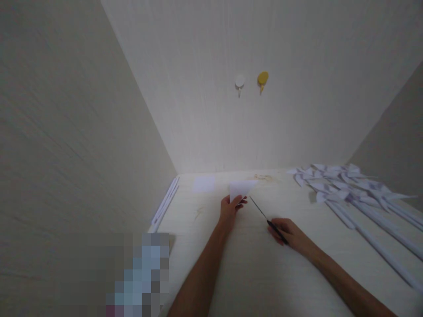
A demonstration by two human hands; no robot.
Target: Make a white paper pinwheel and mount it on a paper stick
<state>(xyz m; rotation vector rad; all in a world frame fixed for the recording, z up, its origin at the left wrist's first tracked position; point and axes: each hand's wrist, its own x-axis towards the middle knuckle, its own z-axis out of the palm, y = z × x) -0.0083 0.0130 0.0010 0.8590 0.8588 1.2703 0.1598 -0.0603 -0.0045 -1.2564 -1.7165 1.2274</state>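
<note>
Across the pale desk, boxed in by cream walls, a heap of paper pinwheels fills the far right, their long white sticks running toward the near edge; thin white strips lie along the left wall; a white paper square sits flat near the back; just right of it the left hand pinches a folded white paper by its lower point; the right hand, nearer, is closed around the dark handles of scissors, whose blades point up-left toward the paper, apart from it; white hook and yellow hook hang on the back wall.
</note>
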